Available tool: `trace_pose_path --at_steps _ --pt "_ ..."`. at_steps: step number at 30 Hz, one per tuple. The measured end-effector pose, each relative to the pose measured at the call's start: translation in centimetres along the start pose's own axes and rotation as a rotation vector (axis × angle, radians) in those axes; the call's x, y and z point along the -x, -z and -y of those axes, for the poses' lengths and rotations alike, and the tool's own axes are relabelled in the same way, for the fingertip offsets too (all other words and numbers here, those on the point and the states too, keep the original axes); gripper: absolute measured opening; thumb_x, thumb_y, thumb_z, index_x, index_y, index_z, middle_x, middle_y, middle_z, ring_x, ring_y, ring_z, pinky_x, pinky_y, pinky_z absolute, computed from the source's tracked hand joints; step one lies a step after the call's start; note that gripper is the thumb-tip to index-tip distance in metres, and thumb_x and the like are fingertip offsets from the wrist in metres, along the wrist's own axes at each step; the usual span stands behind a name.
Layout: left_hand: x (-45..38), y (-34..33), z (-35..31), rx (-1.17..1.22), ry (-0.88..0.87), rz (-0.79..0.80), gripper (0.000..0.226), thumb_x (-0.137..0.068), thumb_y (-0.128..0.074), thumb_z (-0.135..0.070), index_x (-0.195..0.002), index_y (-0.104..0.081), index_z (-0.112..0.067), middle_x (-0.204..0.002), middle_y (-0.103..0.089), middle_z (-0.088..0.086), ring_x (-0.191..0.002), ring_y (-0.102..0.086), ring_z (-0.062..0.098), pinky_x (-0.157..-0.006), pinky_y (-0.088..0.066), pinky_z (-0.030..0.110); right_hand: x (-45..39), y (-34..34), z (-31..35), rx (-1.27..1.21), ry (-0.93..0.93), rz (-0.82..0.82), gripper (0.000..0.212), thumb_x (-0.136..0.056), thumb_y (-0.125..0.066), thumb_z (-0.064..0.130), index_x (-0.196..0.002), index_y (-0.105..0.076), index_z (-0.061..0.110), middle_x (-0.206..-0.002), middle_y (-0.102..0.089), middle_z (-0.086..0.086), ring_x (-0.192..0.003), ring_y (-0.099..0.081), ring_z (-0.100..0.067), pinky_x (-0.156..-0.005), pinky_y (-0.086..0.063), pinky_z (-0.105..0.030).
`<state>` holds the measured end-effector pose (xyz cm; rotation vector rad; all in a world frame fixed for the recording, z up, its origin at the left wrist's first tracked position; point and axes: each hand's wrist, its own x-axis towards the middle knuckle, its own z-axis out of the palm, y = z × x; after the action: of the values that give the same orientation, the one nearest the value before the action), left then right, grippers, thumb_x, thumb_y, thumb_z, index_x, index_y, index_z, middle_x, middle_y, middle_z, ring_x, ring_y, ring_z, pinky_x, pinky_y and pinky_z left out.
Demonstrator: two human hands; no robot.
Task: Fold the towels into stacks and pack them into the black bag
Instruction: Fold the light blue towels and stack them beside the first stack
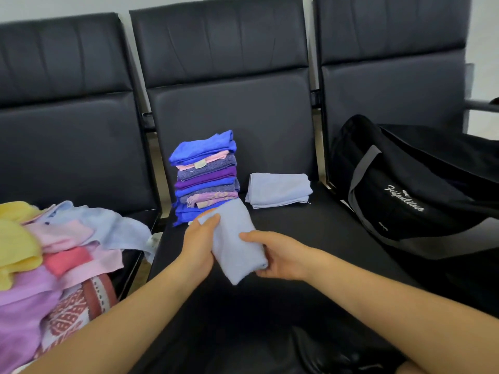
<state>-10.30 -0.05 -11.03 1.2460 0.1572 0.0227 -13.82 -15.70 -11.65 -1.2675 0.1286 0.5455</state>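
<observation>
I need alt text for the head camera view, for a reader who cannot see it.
Both hands, left hand and right hand, hold a folded light blue towel over a black seat. Behind it stand a tall towel stack and a short pale stack; unfolded towels lie left, a black bag right.

Soft even indoor light, faint shadows, wide-angle bending at edges, slight overall blur — no glare

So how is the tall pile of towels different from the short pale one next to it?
The tall pile holds many towels in mixed colours: blue, purple, pink. The short pile is a few layers, all pale blue. The tall pile's edges are uneven and it leans a little; the short pile lies flat and tidy. Both are folded and sit on the middle seat.
</observation>
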Motion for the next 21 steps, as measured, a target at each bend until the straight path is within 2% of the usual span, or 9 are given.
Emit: trace_pose_path --at_steps 3,6,10,13,15,16,18,19,21 --pt "-2.3 -1.8 -0.4 0.010 -0.023 -0.082 0.022 -0.095 -0.055 -0.012 -0.117 -0.058 -0.014 -0.116 -0.062 0.008 -0.105 -0.058 0.024 -0.095 -0.047 0.043 -0.3 1.5 0.5 -0.056 -0.076 -0.016 0.026 -0.084 -0.068 0.026 -0.108 -0.062 0.016 -0.095 -0.069 -0.003 -0.090 -0.065 -0.019 -0.079 -0.047 -0.029" --pt "-3.9 -3.9 -0.2 -0.131 -0.090 -0.076 0.017 -0.095 -0.054 -0.013 -0.110 -0.056 -0.018 -0.110 -0.059 0.005 -0.106 -0.055 0.023 -0.100 -0.045 0.043 -0.8 3.5 1.8 -0.136 0.007 -0.123 0.024 -0.084 -0.065 0.016 -0.108 -0.062 0.013 -0.103 -0.066 -0.008 -0.092 -0.063 -0.023 -0.080 -0.052 -0.032" --pt "-6.4 -6.4 0.3 -0.507 -0.300 0.067 0.010 -0.093 -0.057 -0.016 -0.102 -0.056 -0.019 -0.106 -0.059 0.005 -0.095 -0.057 0.020 -0.081 -0.053 0.035 -2.7 7.2 5.2 -0.024 0.264 -0.441 0.026 -0.087 -0.060 0.009 -0.113 -0.060 0.009 -0.111 -0.066 -0.009 -0.089 -0.064 -0.020 -0.063 -0.053 -0.029" --pt "-9.4 -8.5 0.1 -0.601 -0.372 0.121 0.013 -0.092 -0.060 -0.018 -0.103 -0.054 -0.017 -0.104 -0.059 0.007 -0.089 -0.061 0.022 -0.066 -0.058 0.036 -5.2 9.7 8.9 -0.062 0.381 -0.615 0.021 -0.089 -0.061 0.009 -0.109 -0.059 0.006 -0.107 -0.062 -0.012 -0.092 -0.061 -0.023 -0.060 -0.050 -0.029" --pt "-11.8 -10.0 -0.2 -0.640 -0.393 0.115 0.016 -0.092 -0.058 -0.017 -0.107 -0.053 -0.015 -0.104 -0.058 0.008 -0.085 -0.060 0.022 -0.062 -0.058 0.034 -7.3 11.0 11.0 0.074 0.478 -0.687 0.012 -0.089 -0.061 0.010 -0.099 -0.060 0.004 -0.103 -0.061 -0.014 -0.093 -0.060 -0.027 -0.066 -0.050 -0.034" --pt "-13.0 -10.6 -0.2 -0.695 -0.385 0.116 0.020 -0.092 -0.057 -0.017 -0.111 -0.052 -0.013 -0.107 -0.058 0.008 -0.087 -0.061 0.023 -0.065 -0.058 0.036 -8.5 11.8 11.7 0.176 0.520 -0.721 0.014 -0.088 -0.061 0.011 -0.099 -0.060 0.002 -0.102 -0.061 -0.014 -0.094 -0.060 -0.029 -0.071 -0.050 -0.036" --pt "-15.2 -11.3 0.3 -0.901 -0.323 0.111 0.033 -0.093 -0.052 -0.021 -0.124 -0.050 -0.010 -0.120 -0.058 0.011 -0.100 -0.061 0.029 -0.082 -0.055 0.041 -10.3 13.1 12.4 0.430 0.510 -0.810 0.029 -0.089 -0.059 0.016 -0.114 -0.057 0.001 -0.106 -0.060 -0.012 -0.097 -0.059 -0.027 -0.078 -0.048 -0.035" --pt "-15.9 -11.3 0.7 -1.017 -0.273 0.102 0.039 -0.094 -0.049 -0.023 -0.130 -0.046 -0.007 -0.127 -0.056 0.014 -0.109 -0.058 0.033 -0.091 -0.050 0.040 -10.9 13.7 12.3 0.572 0.449 -0.848 0.038 -0.090 -0.058 0.019 -0.123 -0.053 0.002 -0.114 -0.059 -0.012 -0.102 -0.057 -0.027 -0.079 -0.044 -0.032" --pt "-15.8 -10.9 1.6 -1.138 -0.211 0.101 0.045 -0.096 -0.043 -0.024 -0.136 -0.040 -0.003 -0.137 -0.048 0.019 -0.121 -0.050 0.035 -0.099 -0.042 0.036 -11.3 14.1 11.5 0.824 0.348 -0.945 0.050 -0.091 -0.055 0.022 -0.136 -0.043 0.005 -0.130 -0.052 -0.014 -0.118 -0.050 -0.031 -0.085 -0.040 -0.031"
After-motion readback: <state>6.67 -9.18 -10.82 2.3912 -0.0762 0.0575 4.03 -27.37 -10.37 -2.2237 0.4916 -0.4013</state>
